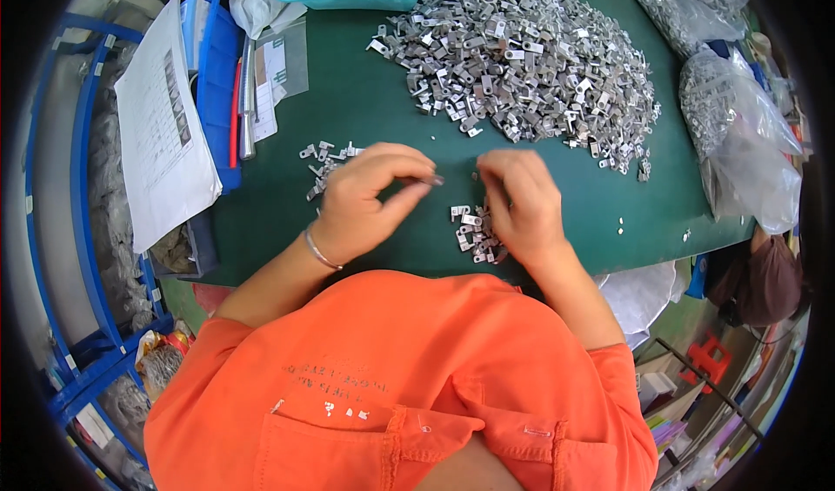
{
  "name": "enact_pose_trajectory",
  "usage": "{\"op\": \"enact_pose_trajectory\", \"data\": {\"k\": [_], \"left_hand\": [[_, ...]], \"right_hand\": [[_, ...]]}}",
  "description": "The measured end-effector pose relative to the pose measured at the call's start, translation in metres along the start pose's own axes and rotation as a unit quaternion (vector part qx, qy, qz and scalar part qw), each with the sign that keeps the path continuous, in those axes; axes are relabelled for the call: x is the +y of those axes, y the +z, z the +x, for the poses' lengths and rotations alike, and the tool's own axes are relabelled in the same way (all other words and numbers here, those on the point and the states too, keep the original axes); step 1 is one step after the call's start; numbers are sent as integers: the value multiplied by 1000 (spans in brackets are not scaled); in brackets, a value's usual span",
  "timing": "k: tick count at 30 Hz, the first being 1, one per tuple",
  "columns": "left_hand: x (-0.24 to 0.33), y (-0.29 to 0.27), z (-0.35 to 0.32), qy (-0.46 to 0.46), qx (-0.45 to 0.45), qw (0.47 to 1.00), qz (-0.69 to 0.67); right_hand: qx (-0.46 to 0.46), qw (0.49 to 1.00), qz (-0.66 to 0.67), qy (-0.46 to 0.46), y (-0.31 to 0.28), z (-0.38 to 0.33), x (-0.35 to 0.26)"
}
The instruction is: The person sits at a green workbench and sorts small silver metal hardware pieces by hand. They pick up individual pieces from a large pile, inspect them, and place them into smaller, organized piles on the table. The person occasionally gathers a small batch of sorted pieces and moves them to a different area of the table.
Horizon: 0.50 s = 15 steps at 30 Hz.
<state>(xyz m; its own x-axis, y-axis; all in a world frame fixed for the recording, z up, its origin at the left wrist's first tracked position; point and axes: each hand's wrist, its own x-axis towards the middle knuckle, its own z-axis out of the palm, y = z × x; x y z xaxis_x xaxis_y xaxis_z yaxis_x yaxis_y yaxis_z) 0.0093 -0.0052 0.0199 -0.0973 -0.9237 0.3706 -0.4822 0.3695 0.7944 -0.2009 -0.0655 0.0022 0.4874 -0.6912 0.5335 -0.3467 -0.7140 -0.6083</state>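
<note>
Left hand [370, 197] pinching small metal part [432, 180], right hand [520, 202] curled over green mat [365, 100]

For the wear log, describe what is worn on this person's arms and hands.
Both hands are bare, with no gloves: left hand, right hand. A thin silver bangle circles the left wrist. The forearms are bare; short orange sleeves of a shirt end at the upper arms.

left hand [370, 197] pinches metal part [432, 180] | right hand [520, 202] on small parts [474, 230]
</note>
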Motion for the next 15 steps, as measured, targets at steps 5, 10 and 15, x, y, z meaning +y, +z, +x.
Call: {"op": "enact_pose_trajectory", "data": {"k": [5, 10, 15], "left_hand": [[-20, -40, -16, -7, 64, 981, 184], [-22, -45, -25, -49, 63, 980, 185], [-8, -18, -11, -92, 85, 992, 34]], "right_hand": [[-55, 982, -181, 30, 13, 18, 24], [-51, 987, -139, 70, 10, 15, 26], [-89, 927, 168, 324, -15, 11, 5]]}}
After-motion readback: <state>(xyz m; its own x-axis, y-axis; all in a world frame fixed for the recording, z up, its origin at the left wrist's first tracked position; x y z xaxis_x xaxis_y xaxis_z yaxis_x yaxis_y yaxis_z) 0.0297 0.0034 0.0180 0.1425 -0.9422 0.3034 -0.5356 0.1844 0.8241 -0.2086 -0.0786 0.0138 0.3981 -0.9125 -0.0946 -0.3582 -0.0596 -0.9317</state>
